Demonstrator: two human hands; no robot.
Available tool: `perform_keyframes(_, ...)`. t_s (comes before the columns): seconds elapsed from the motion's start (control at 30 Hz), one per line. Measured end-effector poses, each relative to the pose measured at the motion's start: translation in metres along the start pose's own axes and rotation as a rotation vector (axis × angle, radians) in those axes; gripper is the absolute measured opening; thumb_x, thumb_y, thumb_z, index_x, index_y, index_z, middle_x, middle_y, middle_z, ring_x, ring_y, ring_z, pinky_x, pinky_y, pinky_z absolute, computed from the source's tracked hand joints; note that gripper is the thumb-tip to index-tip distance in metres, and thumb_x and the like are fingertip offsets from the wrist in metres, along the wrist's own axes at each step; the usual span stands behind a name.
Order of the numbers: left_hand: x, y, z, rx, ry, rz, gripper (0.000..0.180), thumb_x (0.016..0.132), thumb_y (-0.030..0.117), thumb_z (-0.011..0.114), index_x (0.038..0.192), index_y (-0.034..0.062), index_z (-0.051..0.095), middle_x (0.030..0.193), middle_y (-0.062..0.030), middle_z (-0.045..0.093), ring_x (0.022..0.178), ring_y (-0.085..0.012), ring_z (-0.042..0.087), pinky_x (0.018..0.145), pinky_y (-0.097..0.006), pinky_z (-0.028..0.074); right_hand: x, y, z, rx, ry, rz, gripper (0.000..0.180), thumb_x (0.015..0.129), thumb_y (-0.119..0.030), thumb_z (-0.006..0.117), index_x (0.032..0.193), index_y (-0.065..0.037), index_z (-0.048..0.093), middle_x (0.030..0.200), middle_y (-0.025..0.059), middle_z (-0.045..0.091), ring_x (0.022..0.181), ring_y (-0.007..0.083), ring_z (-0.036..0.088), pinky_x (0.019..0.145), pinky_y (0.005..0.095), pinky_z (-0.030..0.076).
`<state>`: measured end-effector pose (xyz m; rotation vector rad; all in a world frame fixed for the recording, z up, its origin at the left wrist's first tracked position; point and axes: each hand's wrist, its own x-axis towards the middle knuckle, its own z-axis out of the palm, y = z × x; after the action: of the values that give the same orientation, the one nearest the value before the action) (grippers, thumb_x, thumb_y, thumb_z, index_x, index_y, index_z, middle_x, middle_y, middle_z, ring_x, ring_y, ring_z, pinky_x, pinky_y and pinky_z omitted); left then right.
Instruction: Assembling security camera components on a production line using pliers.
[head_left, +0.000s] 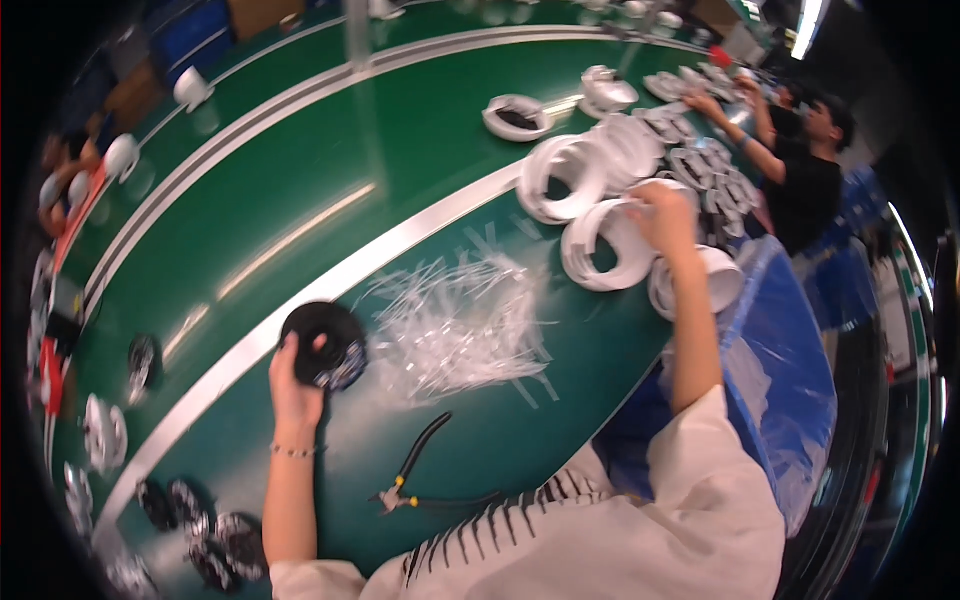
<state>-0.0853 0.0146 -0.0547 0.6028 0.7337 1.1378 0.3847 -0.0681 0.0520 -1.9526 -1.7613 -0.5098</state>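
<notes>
My left hand (pixel 292 388) grips a round black disc-shaped part (pixel 342 328) with a hole near its middle, held over the green work surface (pixel 370 440). Out to the right, my right hand (pixel 668 218) has its fingers closed at the upper edge of a white plastic ring (pixel 578 250). Another white ring (pixel 540 195) sits just beyond it, and a white cylindrical ring (pixel 722 278) lies under my right forearm. Between my hands spreads a loose heap of clear plastic strips (pixel 460 335). Black-handled cutting pliers (pixel 406 480) lie open nearer to me.
A blue bin lined with clear plastic (pixel 790 350) stands at my right. Several black parts (pixel 205 530) are at lower left. White parts holding dark pieces (pixel 700 165) crowd the far right, where a person in black (pixel 810 180) works. A pale metal strip (pixel 400 235) crosses the green surface.
</notes>
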Motion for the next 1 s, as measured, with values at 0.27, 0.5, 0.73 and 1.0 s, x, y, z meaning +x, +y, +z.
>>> perform_keyframes(0.27, -0.006, -0.006, 0.004, 0.032, 0.029, 0.21, 0.038, 0.086, 0.003, 0.042, 0.123, 0.0006, 0.033, 0.112, -0.0139, 0.05, 0.099, -0.021, 0.052, 0.086, -0.034, 0.043, -0.002, -0.01, -0.035, 0.02, 0.1, -0.064, 0.011, 0.067, 0.001, 0.061, 0.078, 0.0, 0.058, 0.079, 0.0118, 0.06, 0.066, 0.0241, 0.06, 0.062, 0.0281, 0.046)
perform_keyframes(0.5, -0.012, 0.005, 0.008, 0.077, 0.048, 0.197, 0.059, 0.079, -0.014, 0.036, 0.132, 0.0068, 0.02, 0.128, -0.0164, 0.031, 0.108, -0.0225, 0.045, 0.09, -0.033, 0.042, -0.085, -0.087, -0.077, 0.128, 0.097, 0.289, 0.022, 0.072, 0.002, 0.059, 0.094, 0.001, 0.058, 0.074, 0.0058, 0.058, 0.051, 0.0066, 0.046, 0.045, 0.0202, 0.036)
perform_keyframes(0.73, -0.008, -0.002, 0.013, 0.184, 0.035, 0.312, 0.06, 0.079, -0.013, 0.036, 0.133, 0.007, 0.018, 0.125, -0.0166, 0.035, 0.109, -0.0217, 0.044, 0.092, -0.032, 0.038, -0.18, -0.112, -0.045, 0.462, -0.327, 0.625, 0.043, 0.067, 0.012, 0.05, 0.108, 0.0, 0.051, 0.081, 0.0077, 0.057, 0.047, 0.007, 0.052, 0.038, 0.0184, 0.041)
perform_keyframes(1.0, -0.012, -0.002, 0.012, 0.186, 0.045, 0.341, 0.064, 0.08, -0.012, 0.036, 0.135, 0.0098, 0.012, 0.122, -0.0166, 0.04, 0.109, -0.0207, 0.044, 0.093, -0.031, 0.037, -0.187, -0.134, -0.035, 0.081, -0.347, 0.413, 0.066, 0.063, -0.002, 0.064, 0.124, -0.002, 0.036, 0.125, 0.0181, 0.038, 0.09, 0.0251, 0.055, 0.063, 0.0276, 0.047)
